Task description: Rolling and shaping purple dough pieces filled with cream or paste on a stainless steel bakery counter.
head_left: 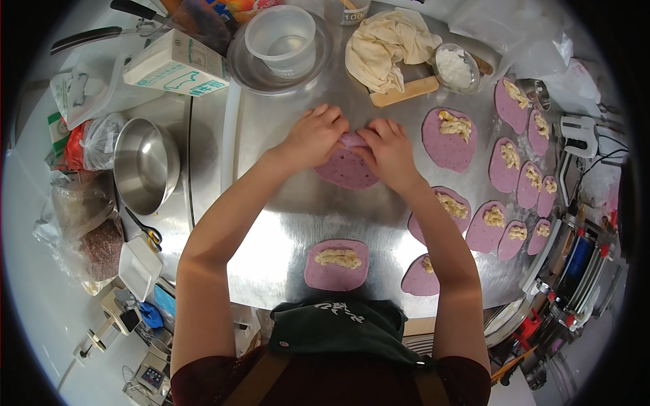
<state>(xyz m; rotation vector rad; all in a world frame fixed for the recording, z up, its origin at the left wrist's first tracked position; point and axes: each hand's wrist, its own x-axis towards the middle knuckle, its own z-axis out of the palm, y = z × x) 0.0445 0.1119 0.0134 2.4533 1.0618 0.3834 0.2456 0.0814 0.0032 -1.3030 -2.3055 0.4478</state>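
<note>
Speckled purple dough point(347, 170) is laid on the brushed steel table point(274, 193), mid-table, far edge rolled; the roll's inside is hidden. Roll is gripped by left hand point(315, 137) and right hand point(391, 154), fingers curled, little gap left. Dough rounds point(440, 150) at right are topped with lumpy filling point(455, 126); two are partly covered by right arm point(443, 243). White carton point(172, 64) is printed green; dark apron point(338, 333) is lettered white.

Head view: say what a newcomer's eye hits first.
Probably the purple dough pieces topped with pale filling, mostly clustered at right. Next, the left hand and right hand at upper centre, on a partly rolled purple piece. A steel bowl stands out at left.
</note>
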